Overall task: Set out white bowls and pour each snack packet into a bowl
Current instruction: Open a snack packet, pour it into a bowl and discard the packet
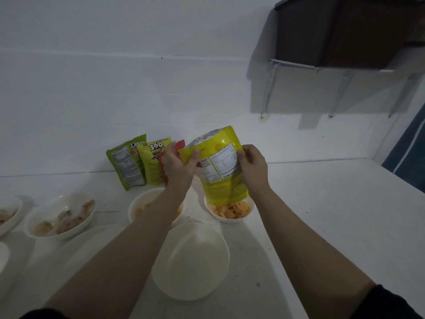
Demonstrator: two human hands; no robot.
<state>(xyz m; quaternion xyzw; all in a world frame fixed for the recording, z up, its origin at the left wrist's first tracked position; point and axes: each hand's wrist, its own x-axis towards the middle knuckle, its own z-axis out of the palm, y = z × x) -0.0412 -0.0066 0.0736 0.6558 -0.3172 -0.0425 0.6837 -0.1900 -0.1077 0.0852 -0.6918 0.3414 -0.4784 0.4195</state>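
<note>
Both hands were up over the white counter (322, 215), gripping one yellow snack packet (220, 166) between them. The left hand (178, 166) pinched the packet's upper left corner with thumb and fingers closed on the foil, and the right hand (253, 166) clasped its right edge, fingers wrapped behind and thumb on the printed back panel. The packet hung tipped, its lower end pointing down into the white bowl (230, 211) directly below the right hand, and that bowl held a heap of orange crisps (232, 209). Under the left wrist sat a second bowl (147, 203) with some orange snack in it, partly hidden by the forearm. Nearer the person than both hands, between the two forearms, stood an empty bowl (190, 259). Far out to the left of the left hand were two more bowls with pale pieces (61, 217) (8, 214). Just beyond the left hand, leaning against the wall, stood a green packet (126, 162), a yellow-green packet marked 360 (154, 162) and a red packet (164, 162) mostly covered by the hand. A dark wall cabinet (340, 31) hung high up beyond the right hand.
</note>
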